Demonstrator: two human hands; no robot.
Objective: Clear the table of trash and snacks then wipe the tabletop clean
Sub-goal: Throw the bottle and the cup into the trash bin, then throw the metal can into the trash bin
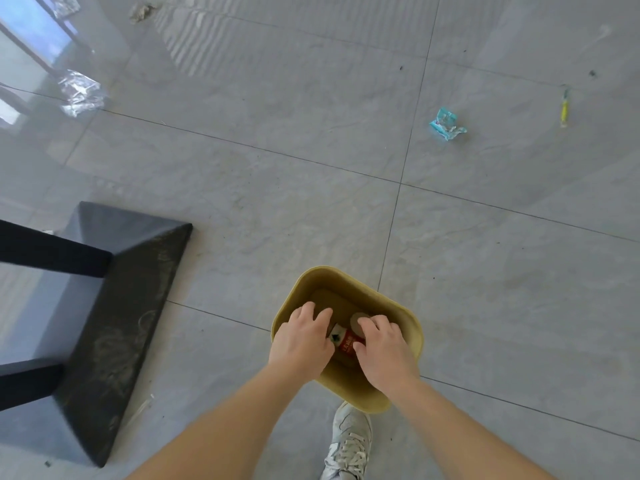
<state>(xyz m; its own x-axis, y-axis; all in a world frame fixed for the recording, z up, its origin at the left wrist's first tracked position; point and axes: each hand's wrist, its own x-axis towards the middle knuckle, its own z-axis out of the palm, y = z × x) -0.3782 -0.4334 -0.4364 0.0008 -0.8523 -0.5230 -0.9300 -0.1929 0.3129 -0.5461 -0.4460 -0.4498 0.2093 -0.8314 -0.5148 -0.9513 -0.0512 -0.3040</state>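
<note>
A yellow trash bin (pixel 410 327) stands on the grey tiled floor just in front of my foot. Both my hands are lowered into its mouth. Inside, between them, is a red snack can (pixel 347 342) with a pale round end and a white patch. My right hand (pixel 381 351) curls around the can, thumb on one side and fingers over the round end. My left hand (pixel 301 341) has its fingers spread, and its thumb touches the can's white part. The bottom of the bin is mostly hidden by my hands.
A black table base (pixel 131 306) with dark legs fills the left. Litter lies on the floor: clear plastic wrap (pixel 81 93) far left, a crumpled tissue (pixel 140 12) at the top, a blue wrapper (pixel 446 124) and a yellow stick (pixel 564 110) at right. My grey sneaker (pixel 348 441) is below the bin.
</note>
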